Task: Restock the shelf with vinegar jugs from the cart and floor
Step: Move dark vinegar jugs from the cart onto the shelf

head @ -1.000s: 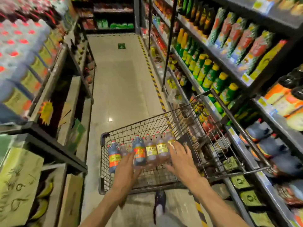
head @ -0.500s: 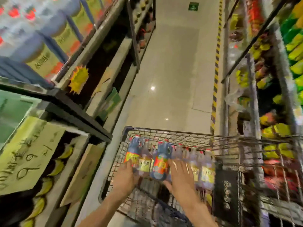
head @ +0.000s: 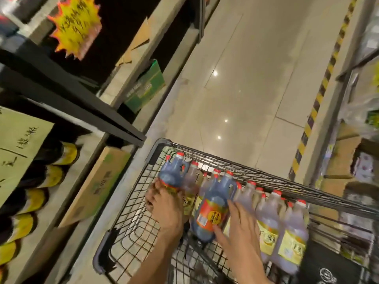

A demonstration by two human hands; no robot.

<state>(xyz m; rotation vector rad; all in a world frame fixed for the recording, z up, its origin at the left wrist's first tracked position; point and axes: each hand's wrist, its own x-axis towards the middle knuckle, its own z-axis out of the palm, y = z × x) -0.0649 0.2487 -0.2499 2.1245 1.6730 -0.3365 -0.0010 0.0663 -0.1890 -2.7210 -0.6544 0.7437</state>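
Note:
A wire shopping cart (head: 266, 179) stands in the aisle with several vinegar jugs in it. My left hand (head: 166, 211) grips the lower part of a dark blue jug (head: 171, 175) with a red cap at the cart's left end. My right hand (head: 241, 229) holds a second dark jug (head: 213, 208) with a red-orange label, fingers on its right side and thumb under it. This jug leans to the left, in front of the others. Pale jugs with yellow labels (head: 287, 232) stand in a row to the right.
A dark shelf edge (head: 82, 111) juts out close to the cart's left corner. Below it lie dark bottles with yellow labels (head: 51, 160), a cardboard box (head: 96, 185) and a green box (head: 145, 87). Tiled aisle floor (head: 246, 99) stretches ahead, edged by hazard tape (head: 320, 95).
The view has swung left and downward, toward the left shelf. Both hands stay on the dark jugs, and the red-labelled jug now leans further out of the row.

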